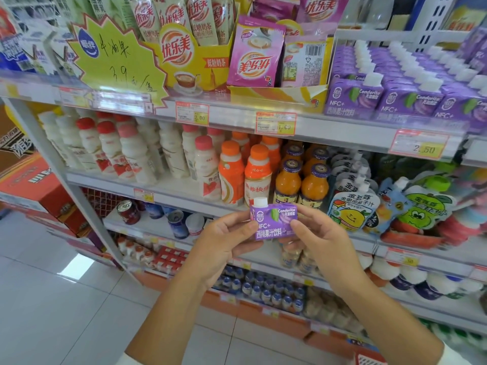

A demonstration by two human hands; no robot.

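Note:
A small purple juice carton (274, 221) with a white screw cap is held up in front of the shop shelves, its printed front facing me. My left hand (224, 245) grips its left side, thumb on the front and fingers behind. My right hand (320, 239) grips its right side the same way, thumb on the front near the lower right corner. Rows of the same purple cartons (405, 83) stand on the upper shelf at the right.
Shelves fill the view: milk tea sachets (253, 59) on top, white and orange drink bottles (232, 172) in the middle, fruit pouches (353, 206) to the right, cans (129, 212) below. Red boxes (34, 188) are stacked at the left. White tiled floor (66, 299) lies at the lower left.

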